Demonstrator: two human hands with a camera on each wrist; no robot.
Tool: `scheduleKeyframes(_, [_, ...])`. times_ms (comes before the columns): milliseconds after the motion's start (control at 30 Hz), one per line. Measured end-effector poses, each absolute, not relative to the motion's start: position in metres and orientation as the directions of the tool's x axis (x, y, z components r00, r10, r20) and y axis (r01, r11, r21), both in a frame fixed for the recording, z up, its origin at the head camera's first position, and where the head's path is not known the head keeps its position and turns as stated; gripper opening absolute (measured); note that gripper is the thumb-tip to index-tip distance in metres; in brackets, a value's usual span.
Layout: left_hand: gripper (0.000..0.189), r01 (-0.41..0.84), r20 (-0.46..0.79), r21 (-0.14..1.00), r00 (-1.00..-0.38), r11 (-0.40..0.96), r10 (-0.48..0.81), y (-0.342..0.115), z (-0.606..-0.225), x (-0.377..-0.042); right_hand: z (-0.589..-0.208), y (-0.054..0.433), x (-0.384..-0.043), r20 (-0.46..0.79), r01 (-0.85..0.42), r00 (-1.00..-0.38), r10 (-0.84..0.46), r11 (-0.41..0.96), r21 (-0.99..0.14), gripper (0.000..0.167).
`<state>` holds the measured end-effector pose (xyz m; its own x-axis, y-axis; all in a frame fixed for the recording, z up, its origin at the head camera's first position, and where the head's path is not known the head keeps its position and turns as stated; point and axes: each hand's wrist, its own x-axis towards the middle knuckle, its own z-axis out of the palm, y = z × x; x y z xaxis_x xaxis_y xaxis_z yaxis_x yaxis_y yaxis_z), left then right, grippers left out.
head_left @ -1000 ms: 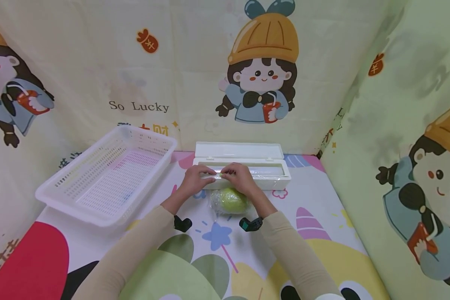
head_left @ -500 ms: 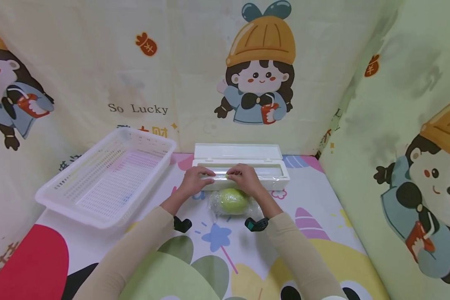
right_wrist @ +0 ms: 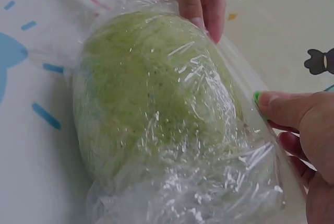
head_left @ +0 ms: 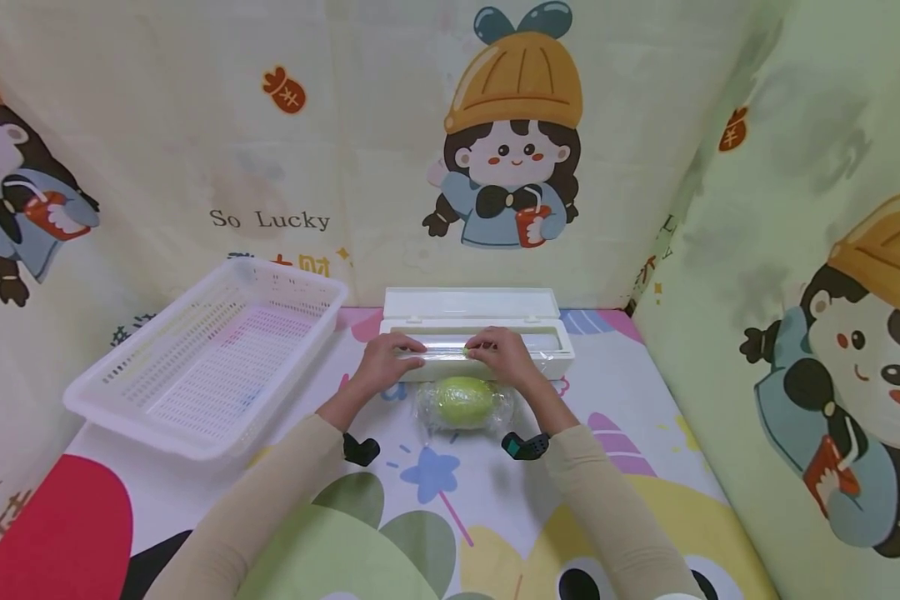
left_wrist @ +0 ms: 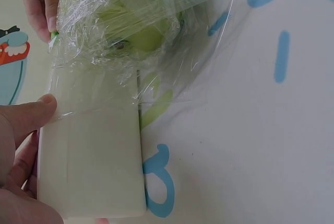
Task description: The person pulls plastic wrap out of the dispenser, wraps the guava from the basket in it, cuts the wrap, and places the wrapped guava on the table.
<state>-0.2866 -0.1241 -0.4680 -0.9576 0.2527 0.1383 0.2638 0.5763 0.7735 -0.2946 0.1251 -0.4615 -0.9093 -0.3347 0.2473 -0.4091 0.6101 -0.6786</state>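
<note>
A white cling film dispenser box stands with its lid raised, a film roll inside. My left hand grips the box's upper edge near its left end, thumb on top in the left wrist view. Farther right, my right hand pinches a small green slider on that edge; the thumb hides part of it. Right in front of the box lies a green oval fruit, wrapped in crinkled clear film. That film reaches over the box's front face.
A white perforated plastic basket stands on the left side of the table. Behind the box rises a printed cloth wall, and another closes off the right side. The table carries a cartoon-print cover.
My right hand has moved to the right along the box edge with the green slider, away from my left hand. The left hand keeps its hold; the fruit stays in place.
</note>
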Motion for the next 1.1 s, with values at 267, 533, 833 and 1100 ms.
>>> scheduleKeyframes(267, [0.022, 0.252, 0.13, 0.786, -0.96, 0.564, 0.248, -0.122, -0.469, -0.286, -0.46, 0.135, -0.293, 0.241, -0.417, -0.905, -0.35, 0.623, -0.662, 0.01])
scheduleKeyframes(533, [0.022, 0.265, 0.138, 0.781, -0.956, 0.565, 0.258, -0.122, -0.469, -0.285, -0.459, 0.142, -0.295, 0.228, -0.426, -0.901, -0.369, 0.652, -0.628, 0.011])
scheduleKeyframes(833, [0.021, 0.28, 0.147, 0.776, -0.952, 0.565, 0.27, -0.122, -0.468, -0.286, -0.459, 0.153, -0.296, 0.23, -0.426, -0.902, -0.366, 0.658, -0.621, 0.011])
scheduleKeyframes(1100, [0.021, 0.279, 0.149, 0.768, -0.954, 0.577, 0.262, -0.125, -0.467, -0.286, -0.46, 0.18, -0.294, 0.252, -0.399, -0.917, -0.31, 0.702, -0.59, 0.01])
